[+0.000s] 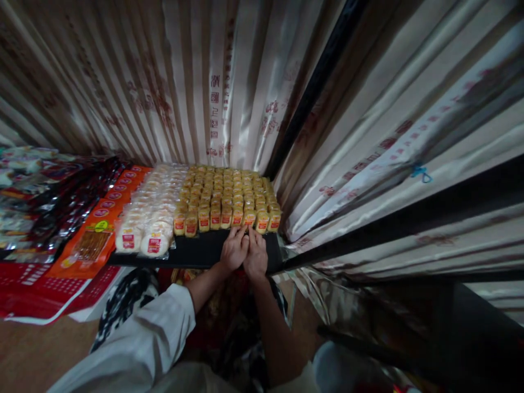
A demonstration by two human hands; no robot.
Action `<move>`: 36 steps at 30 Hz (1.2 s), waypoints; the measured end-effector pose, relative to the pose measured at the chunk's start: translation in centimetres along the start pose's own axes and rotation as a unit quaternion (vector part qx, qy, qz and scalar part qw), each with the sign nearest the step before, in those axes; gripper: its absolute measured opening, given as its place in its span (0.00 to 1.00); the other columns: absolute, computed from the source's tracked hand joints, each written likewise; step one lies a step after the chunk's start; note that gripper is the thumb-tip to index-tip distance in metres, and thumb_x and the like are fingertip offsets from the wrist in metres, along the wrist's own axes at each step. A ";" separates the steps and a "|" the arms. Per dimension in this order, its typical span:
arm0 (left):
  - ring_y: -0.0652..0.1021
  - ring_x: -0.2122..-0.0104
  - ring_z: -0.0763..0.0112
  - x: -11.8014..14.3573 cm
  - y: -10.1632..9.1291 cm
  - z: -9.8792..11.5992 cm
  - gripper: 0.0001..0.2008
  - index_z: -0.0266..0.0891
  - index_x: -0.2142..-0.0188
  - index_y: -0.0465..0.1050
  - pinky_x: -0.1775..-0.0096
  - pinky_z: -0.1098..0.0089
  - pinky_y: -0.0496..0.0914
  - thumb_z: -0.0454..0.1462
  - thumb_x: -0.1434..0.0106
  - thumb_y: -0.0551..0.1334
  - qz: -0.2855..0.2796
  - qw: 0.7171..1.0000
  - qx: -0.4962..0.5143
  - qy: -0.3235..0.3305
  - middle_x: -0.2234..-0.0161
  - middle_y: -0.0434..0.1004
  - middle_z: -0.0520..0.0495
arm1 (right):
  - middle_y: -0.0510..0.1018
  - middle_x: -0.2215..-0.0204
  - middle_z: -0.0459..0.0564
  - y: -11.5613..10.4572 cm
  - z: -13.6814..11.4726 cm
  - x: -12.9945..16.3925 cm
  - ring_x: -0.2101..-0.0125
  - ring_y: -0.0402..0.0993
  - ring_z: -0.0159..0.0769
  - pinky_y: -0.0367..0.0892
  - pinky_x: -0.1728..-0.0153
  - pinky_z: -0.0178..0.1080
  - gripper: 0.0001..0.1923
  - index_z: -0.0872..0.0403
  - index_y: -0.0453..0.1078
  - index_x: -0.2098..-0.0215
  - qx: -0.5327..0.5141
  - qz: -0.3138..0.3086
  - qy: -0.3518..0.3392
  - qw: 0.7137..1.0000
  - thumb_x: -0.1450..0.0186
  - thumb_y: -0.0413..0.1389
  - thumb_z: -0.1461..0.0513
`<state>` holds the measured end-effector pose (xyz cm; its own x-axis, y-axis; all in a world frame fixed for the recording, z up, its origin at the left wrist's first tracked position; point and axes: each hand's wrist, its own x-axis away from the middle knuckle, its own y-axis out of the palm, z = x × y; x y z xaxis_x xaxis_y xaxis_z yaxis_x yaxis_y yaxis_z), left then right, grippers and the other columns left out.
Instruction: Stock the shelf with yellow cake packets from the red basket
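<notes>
Small yellow wrapped cakes (226,196) with red labels stand in tight rows on a dark shelf (184,248). My left hand (234,250) and my right hand (256,255) are side by side, touching each other at the front edge of the rows. Their fingers are bent together, with the fingertips at one front packaged cake (249,218); the thumbs and undersides are hidden. To the left of the yellow rows lie round white cakes (154,240) in clear wrappers, also red-labelled.
An orange snack packet (94,234), dark red shiny packs (69,202) and other bagged goods (18,207) lie further left. A red-and-white bag (45,289) hangs below them. Pleated printed curtains (196,82) hang behind and to the right, with a dark pole (315,82) at the corner.
</notes>
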<state>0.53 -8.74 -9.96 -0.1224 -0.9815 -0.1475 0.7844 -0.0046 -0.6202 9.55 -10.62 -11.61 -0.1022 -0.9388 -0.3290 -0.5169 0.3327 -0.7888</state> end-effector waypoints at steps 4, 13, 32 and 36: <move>0.69 0.49 0.70 0.0 0.0 0.0 0.21 0.40 0.43 0.63 0.44 0.71 0.62 0.36 0.33 0.47 -0.003 1.000 0.002 0.003 0.48 0.66 0.44 | 0.70 0.54 0.54 0.0 0.1 0.0 0.57 0.63 0.41 0.64 0.57 0.43 0.24 0.49 0.58 0.39 -0.006 0.011 -0.001 1.000 0.33 0.41 0.62; 0.69 0.48 0.70 0.0 -0.5 0.5 0.20 0.40 0.44 0.64 0.44 0.71 0.62 0.36 0.33 0.46 -0.010 1.000 0.002 0.003 0.49 0.67 0.44 | 0.70 0.54 0.55 0.2 0.3 0.1 0.57 0.63 0.42 0.65 0.57 0.43 0.24 0.50 0.59 0.40 0.001 0.017 -0.021 1.000 0.34 0.42 0.62; 0.74 0.57 0.65 14.9 -3.5 -5.8 0.14 0.40 0.59 0.72 0.52 0.63 0.68 0.31 0.39 0.50 -0.135 0.987 0.012 -0.089 0.58 0.74 0.43 | 0.79 0.68 0.52 -1.0 -3.6 7.5 0.66 0.76 0.35 0.71 0.62 0.37 0.13 0.54 0.72 0.61 -0.188 0.005 -0.069 0.980 0.34 0.46 0.60; 0.75 0.58 0.63 15.8 -3.5 -10.5 0.11 0.36 0.65 0.74 0.55 0.64 0.69 0.27 0.46 0.56 -0.195 0.946 -0.021 -0.256 0.64 0.77 0.41 | 0.81 0.66 0.50 3.1 -4.2 11.6 0.66 0.77 0.36 0.71 0.62 0.37 0.12 0.53 0.73 0.62 -0.149 -0.201 -0.038 0.968 0.36 0.47 0.64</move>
<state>-10.56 -22.24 -18.19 -0.0784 -0.8707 0.4856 0.7138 -0.3891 -0.5823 3.17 -20.88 -15.74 0.2140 -0.9741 -0.0734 -0.7249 -0.1080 -0.6803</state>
